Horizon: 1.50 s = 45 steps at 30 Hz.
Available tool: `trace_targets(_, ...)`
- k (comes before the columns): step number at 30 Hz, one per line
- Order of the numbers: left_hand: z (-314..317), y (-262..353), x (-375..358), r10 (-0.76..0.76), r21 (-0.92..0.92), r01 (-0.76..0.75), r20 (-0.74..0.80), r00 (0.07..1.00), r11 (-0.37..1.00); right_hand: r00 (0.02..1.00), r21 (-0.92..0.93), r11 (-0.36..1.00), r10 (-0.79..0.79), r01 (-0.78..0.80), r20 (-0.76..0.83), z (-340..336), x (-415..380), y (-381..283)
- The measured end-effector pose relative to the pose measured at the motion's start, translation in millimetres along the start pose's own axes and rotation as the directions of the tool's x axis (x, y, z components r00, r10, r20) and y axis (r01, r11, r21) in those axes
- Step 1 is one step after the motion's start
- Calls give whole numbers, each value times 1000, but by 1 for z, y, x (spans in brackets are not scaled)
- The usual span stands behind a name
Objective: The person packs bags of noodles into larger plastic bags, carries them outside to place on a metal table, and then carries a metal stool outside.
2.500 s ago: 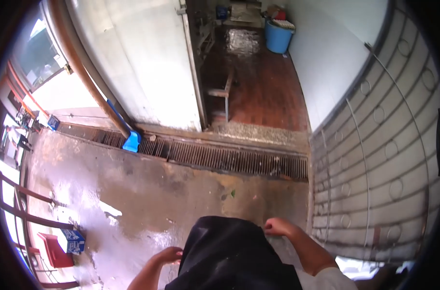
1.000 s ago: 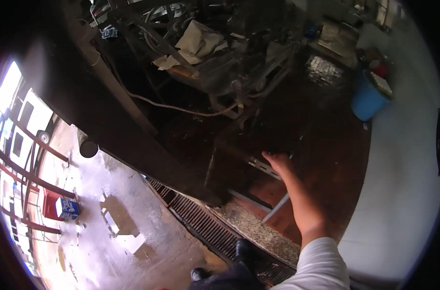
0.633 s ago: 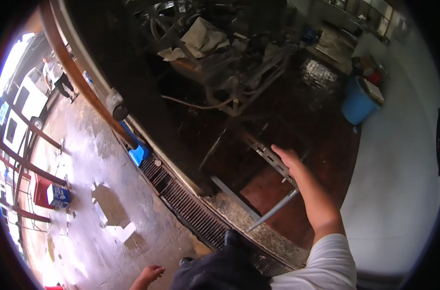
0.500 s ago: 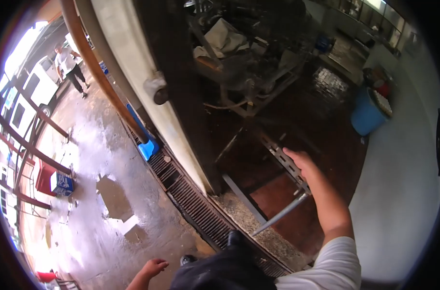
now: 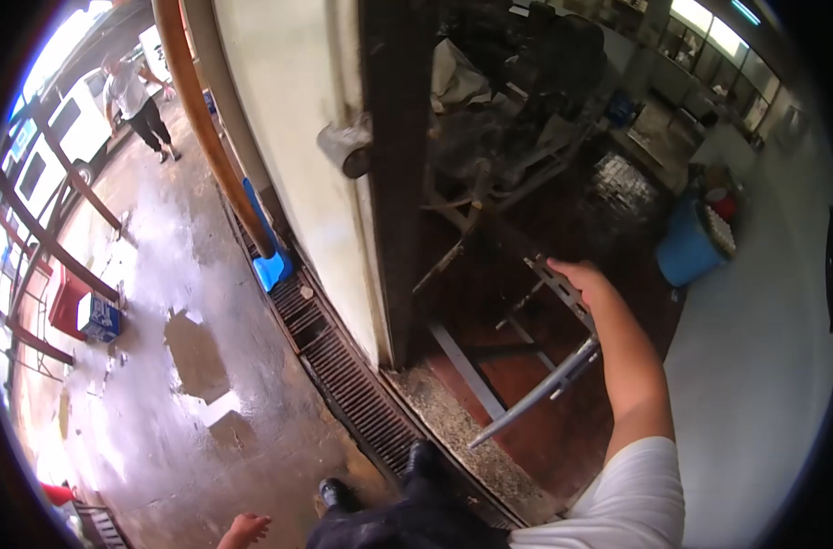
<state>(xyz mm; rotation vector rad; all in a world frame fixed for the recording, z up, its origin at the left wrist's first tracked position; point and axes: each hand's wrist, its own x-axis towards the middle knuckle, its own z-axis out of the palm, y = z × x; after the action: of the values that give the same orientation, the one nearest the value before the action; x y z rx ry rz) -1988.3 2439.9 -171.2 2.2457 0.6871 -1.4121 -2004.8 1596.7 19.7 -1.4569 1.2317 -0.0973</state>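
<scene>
My right hand (image 5: 581, 282) is closed on the slotted edge of a metal frame (image 5: 563, 293) in the doorway. From the frame a grey curved tube (image 5: 535, 392) slants down to the left, over the doorway's stone sill (image 5: 458, 416). My left hand (image 5: 248, 529) hangs low at the bottom edge, over the wet floor, with its fingers partly spread and nothing seen in it.
A pale door post (image 5: 297, 174) and a floor grate (image 5: 343, 366) lie ahead. A blue bucket (image 5: 686, 245) stands by the right wall. A person (image 5: 137, 105) is outside near a white van (image 5: 73, 128). A blue-and-white box (image 5: 99, 317) is at left.
The curved tube and metal frame have swung, showing more of the frame's bars. My left hand has moved down and left. The person outside has raised an arm, and my view has shifted.
</scene>
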Motion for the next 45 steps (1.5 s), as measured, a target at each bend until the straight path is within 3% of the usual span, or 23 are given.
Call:
trace_targets(3, 33, 41, -44, 172, -9, -171, 38, 984, 985, 997, -19, 997, -74, 74, 0, -23, 53, -5)
trace_targets(6, 57, 58, -78, 238, -144, -219, 133, 962, 965, 999, 99, 994, 49, -51, 22, -44, 45, 1)
trace_targets(10, 52, 68, -79, 192, 22, -197, 144, 971, 980, 993, 352, 932, -58, 91, -103, -61, 45, 58)
trace_targets(13, 28, 61, -78, 110, 81, -116, 74, 991, 990, 994, 384, 922, 81, -49, -68, -84, 34, 78)
trace_targets(15, 19, 62, -60, 65, 29, -65, -2, 998, 997, 991, 434, 900, 80, -24, -110, -85, 23, 96)
trace_targets(19, 11, 84, -44, 147, 42, -146, -16, 989, 988, 996, 553, 832, 82, -47, -39, -81, -1, 120)
trace_targets(23, 19, 114, -46, 229, 85, -231, 35, 973, 969, 979, 584, 807, 176, -85, -101, -63, -44, 127)
trace_targets(25, 25, 128, -38, 286, 228, -300, 90, 954, 926, 977, 624, 778, 180, -71, -113, -65, -60, 147)
trace_targets(27, 7, 132, -33, 344, 346, -354, 94, 934, 869, 983, 605, 788, 176, -111, -48, -49, -88, 161)
trace_targets(29, -4, 129, -15, 387, 440, -400, 124, 914, 804, 997, 668, 744, 63, -25, -34, -29, -112, 179)
trace_targets(34, -45, 123, 81, 426, 470, -492, 248, 870, 733, 937, 778, 628, 286, -28, -198, 43, -201, 215)
trace_targets(38, -68, 143, 106, 424, 618, -502, 284, 860, 605, 924, 803, 593, 337, -60, -179, 88, -243, 220)
trace_targets(39, -74, 151, 108, 428, 661, -495, 278, 860, 564, 926, 823, 552, 365, -136, -92, 96, -250, 239)
trace_targets(45, -91, 147, 93, 452, 432, -522, 260, 853, 735, 939, 909, 415, 324, -32, -115, 191, -297, 280)
